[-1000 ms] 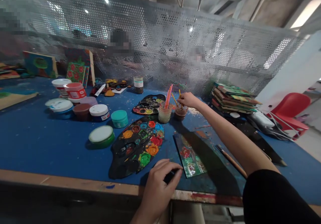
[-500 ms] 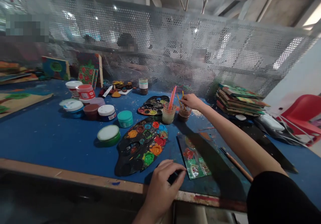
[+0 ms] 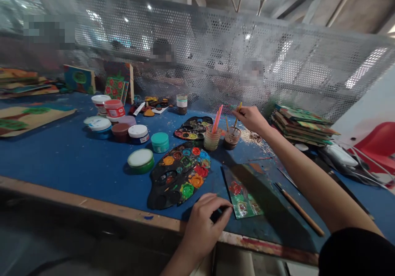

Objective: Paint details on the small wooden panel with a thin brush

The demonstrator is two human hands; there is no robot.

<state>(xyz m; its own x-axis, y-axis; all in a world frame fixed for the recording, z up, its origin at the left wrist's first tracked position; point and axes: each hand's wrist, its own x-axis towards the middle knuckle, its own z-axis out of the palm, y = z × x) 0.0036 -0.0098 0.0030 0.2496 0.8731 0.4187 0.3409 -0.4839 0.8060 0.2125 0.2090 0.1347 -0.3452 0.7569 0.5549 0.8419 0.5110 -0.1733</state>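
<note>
My right hand (image 3: 251,117) pinches the yellow handle of a paintbrush (image 3: 237,115), whose lower end is in a jar of brown water (image 3: 232,139). Another yellow-handled stick leans in that jar. Beside it stands a jar of cloudy water (image 3: 212,139) with pink sticks in it. Near the table's front edge, my left hand (image 3: 206,222) has thumb and forefinger closed at the left edge of a small painted board (image 3: 247,197), which lies flat with red and green paint on it. A black palette (image 3: 169,181) with several colours lies left of the board.
Several paint tubs (image 3: 140,160) stand left of the palette, with a second palette (image 3: 188,129) behind. A wood-handled tool (image 3: 300,210) lies right of the board. Stacked painted boards (image 3: 305,125) sit at the back right, before a perforated metal screen (image 3: 200,53). People are behind it.
My right hand has lifted slightly with the paintbrush, showing more of its handle above the jar. My left hand stays by the board. The whole view has shifted a little.
</note>
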